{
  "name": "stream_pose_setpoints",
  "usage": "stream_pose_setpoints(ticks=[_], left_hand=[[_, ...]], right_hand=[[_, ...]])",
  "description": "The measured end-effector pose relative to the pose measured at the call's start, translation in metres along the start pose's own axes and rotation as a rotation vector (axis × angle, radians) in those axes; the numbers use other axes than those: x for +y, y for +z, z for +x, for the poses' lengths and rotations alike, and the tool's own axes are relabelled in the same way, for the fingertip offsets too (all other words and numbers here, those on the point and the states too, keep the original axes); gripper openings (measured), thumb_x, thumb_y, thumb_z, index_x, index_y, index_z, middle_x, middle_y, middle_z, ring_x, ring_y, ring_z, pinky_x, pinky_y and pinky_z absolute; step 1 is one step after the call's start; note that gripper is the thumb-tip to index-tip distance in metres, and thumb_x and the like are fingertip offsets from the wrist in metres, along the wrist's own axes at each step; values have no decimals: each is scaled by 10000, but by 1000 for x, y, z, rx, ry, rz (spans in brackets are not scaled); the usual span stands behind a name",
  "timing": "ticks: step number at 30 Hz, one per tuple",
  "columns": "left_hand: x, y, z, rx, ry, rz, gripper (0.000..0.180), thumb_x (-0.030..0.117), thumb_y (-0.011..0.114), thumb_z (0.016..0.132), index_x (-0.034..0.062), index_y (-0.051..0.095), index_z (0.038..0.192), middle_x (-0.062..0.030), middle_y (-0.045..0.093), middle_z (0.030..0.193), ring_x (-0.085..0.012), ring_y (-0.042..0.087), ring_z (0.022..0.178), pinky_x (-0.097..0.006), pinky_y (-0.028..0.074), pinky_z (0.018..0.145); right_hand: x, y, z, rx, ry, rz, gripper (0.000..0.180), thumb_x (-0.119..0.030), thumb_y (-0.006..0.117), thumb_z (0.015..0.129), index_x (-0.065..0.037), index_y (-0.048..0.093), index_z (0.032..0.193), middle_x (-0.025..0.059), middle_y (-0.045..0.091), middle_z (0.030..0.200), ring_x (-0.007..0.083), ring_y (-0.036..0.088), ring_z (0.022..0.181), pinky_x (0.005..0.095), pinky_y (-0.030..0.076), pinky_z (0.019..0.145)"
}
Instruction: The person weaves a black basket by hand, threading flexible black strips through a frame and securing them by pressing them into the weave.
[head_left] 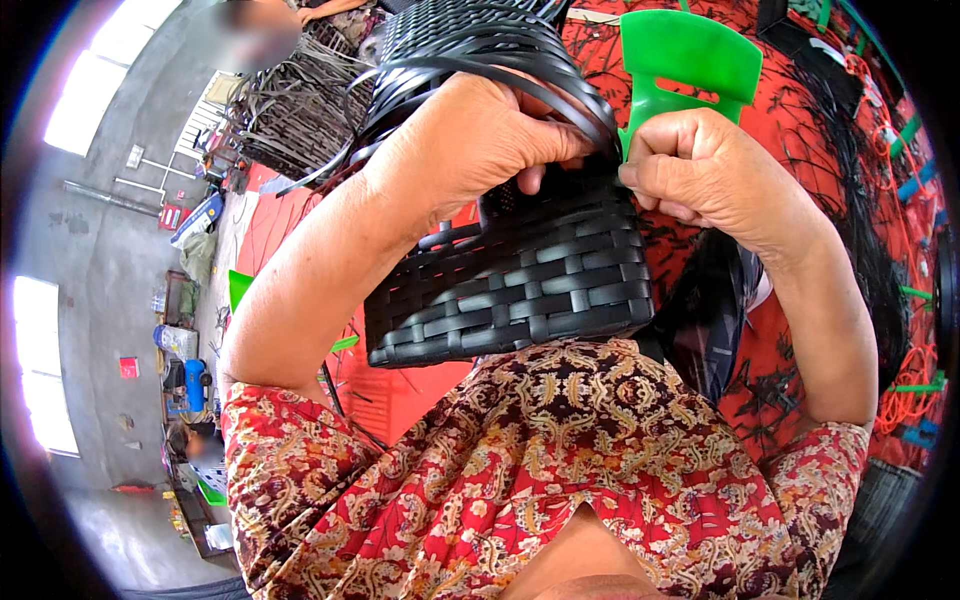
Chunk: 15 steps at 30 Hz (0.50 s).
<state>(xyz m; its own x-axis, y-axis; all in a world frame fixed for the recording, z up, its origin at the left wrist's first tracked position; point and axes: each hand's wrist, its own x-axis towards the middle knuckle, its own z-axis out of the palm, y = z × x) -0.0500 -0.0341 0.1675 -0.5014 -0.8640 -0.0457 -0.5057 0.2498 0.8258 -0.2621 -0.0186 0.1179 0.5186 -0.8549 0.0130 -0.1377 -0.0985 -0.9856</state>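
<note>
- Black woven piece (510, 295), box-like with a wide wicker-pattern wall: it lies below the left grip (500, 125) and to the lower left of the right grip (715, 165), its upper right corner just beside the right fingertips. Past the wall's upper edge it is too dark to tell what, if anything, is inside.
- Clear container with a blue top (178, 341): well apart from the left grip, far to its left near the grey wall (100, 240); its contents are too small to make out.
- Left grip: bent inward over the woven piece, thumb reaching right, fingers partly hidden among black strips (490, 45). It looks narrow, but I cannot tell whether it holds a strip.
- Right grip: drawn narrow, fingers curled and thumb against the index finger, knuckles up; whether a strip is pinched there is hidden.
- Arms: both elbows are out wide, forearms slanting inward so that the two grips sit near each other.
- Green backrest (690, 50): directly behind and above the right grip.
- Grey strip bundle (300, 115): left of the left grip.
- Red floor covering (775, 350): beneath and beyond both grips, strewn with dark scraps.
</note>
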Motion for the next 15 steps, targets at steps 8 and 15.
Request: stream_pose_setpoints(ticks=[8, 15], left_hand=[[-7, -10, 1, -156, 5, -21, 275, 161, 709, 824, 86, 677, 1087, 34, 631, 796, -26, 491, 573, -177, 378, 465], [-26, -4, 3, -24, 191, -157, 282, 103, 688, 803, 62, 678, 1081, 46, 587, 768, -35, 449, 579, -190, 346, 507]], right_hand=[[-1, -1, 2, 23, -15, -129, 273, -267, 668, 885, -51, 610, 728, -35, 509, 591, 43, 457, 553, 221, 363, 511], [-23, 6, -20, 528, -819, -990, 109, -76, 646, 868, 14, 625, 925, 26, 564, 803, 100, 528, 732, 229, 404, 649]])
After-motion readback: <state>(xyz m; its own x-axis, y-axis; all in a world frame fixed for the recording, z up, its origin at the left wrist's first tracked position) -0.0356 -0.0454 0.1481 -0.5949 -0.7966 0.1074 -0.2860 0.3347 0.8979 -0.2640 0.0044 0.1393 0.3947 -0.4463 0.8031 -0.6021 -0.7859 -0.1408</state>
